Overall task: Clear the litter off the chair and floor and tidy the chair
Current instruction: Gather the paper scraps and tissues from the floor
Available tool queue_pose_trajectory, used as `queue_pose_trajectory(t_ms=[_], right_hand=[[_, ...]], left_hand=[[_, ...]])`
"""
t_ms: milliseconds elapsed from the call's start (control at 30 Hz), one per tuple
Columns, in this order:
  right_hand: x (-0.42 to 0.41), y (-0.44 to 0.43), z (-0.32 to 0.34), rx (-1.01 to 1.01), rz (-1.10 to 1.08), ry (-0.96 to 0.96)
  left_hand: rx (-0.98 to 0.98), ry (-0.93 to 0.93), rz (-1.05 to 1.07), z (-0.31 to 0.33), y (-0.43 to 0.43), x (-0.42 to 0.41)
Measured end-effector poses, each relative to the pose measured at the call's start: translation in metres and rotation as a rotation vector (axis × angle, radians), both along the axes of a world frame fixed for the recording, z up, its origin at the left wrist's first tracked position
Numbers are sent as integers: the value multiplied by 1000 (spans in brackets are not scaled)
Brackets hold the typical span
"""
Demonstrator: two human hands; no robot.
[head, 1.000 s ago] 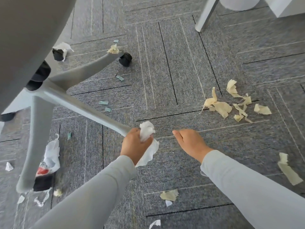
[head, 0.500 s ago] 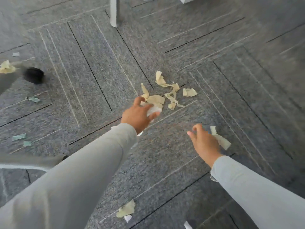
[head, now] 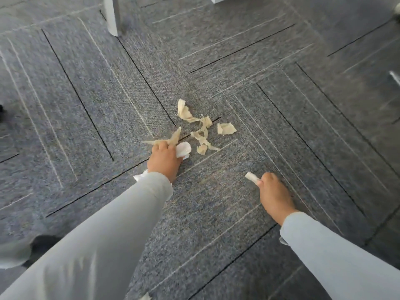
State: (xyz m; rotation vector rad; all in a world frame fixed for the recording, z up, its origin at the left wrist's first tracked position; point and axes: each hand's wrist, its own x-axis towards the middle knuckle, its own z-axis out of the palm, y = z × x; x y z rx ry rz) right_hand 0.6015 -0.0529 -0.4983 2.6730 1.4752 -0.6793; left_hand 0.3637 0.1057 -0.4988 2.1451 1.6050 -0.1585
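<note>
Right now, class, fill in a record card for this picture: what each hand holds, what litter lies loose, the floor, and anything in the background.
Left hand: holds a white tissue wad and a beige paper strip
Right hand: pinches one small pale scrap
Loose litter: torn beige scraps clustered on the floor beyond both hands
Floor: grey carpet tiles
Background: pale furniture leg at the top edge
Task status: loose scraps not yet picked up
</note>
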Motion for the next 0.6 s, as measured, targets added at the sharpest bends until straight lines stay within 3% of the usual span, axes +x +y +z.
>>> queue_pose_trajectory(t_ms=[133, 300, 467, 600], right_hand=[[-25, 43, 12, 197, 152, 69], [-59, 113, 15, 228, 357, 147], [-74, 155, 5, 17, 377, 72], [-87, 160, 0, -7, 478, 7]], left_hand=[[-7, -102, -36, 9, -17, 0], [-68, -315, 168, 24, -24, -2], [-140, -176, 90, 38, -15, -11], [-71, -40, 53, 68, -8, -30]])
